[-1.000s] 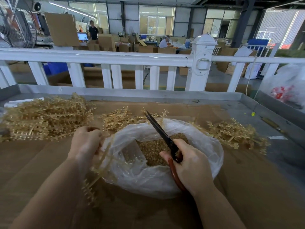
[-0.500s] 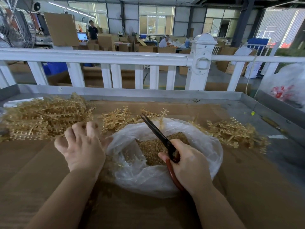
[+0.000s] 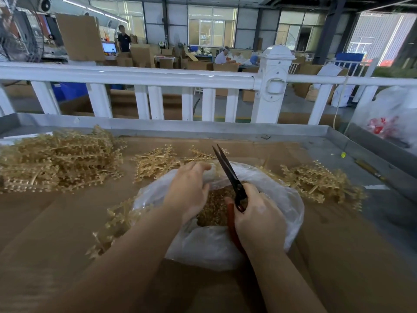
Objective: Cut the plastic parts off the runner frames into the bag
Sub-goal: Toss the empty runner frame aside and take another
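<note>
The right hand [image 3: 259,216] is clenching scissors [image 3: 228,171] over the bag [image 3: 286,199] of cut parts [image 3: 214,208], the left hand [image 3: 189,188] is pinching its far rim, and frames [image 3: 58,159] are lying left, beyond and right.

Both forearms are bare up to the bottom edge of the view, with no sleeve showing. The left hand [image 3: 189,195] and the right hand [image 3: 259,218] wear no gloves. No ring, watch or band shows on fingers or wrists. The fingernails look short and plain.
</note>
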